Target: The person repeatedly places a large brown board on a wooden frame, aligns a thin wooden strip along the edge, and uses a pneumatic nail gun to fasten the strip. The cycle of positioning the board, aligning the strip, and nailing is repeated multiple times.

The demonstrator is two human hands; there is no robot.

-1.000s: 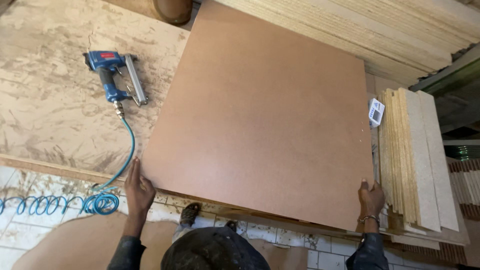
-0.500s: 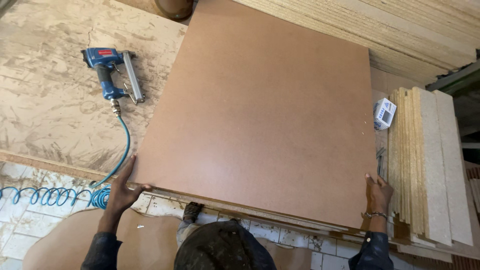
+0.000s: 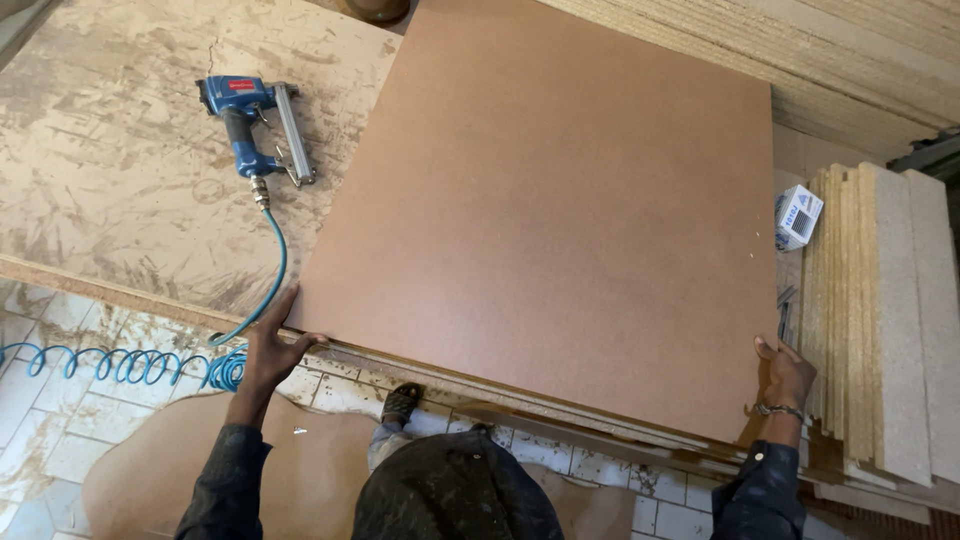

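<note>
A large brown fibreboard sheet lies flat on the workbench, its near edge over the bench's front. My left hand grips the sheet's near left corner, fingers curled under the edge. My right hand holds the near right corner, beside a stack of boards. A thinner board edge shows just under the sheet along the front.
A blue pneumatic nail gun lies on the bench left of the sheet, its teal coiled hose hanging over the tiled floor. Upright chipboard panels stand at right, with a small white box. Another brown sheet lies on the floor.
The sheet has shifted slightly to the right and towards me on the bench. Both hands stay at its near corners and have moved along with it.
</note>
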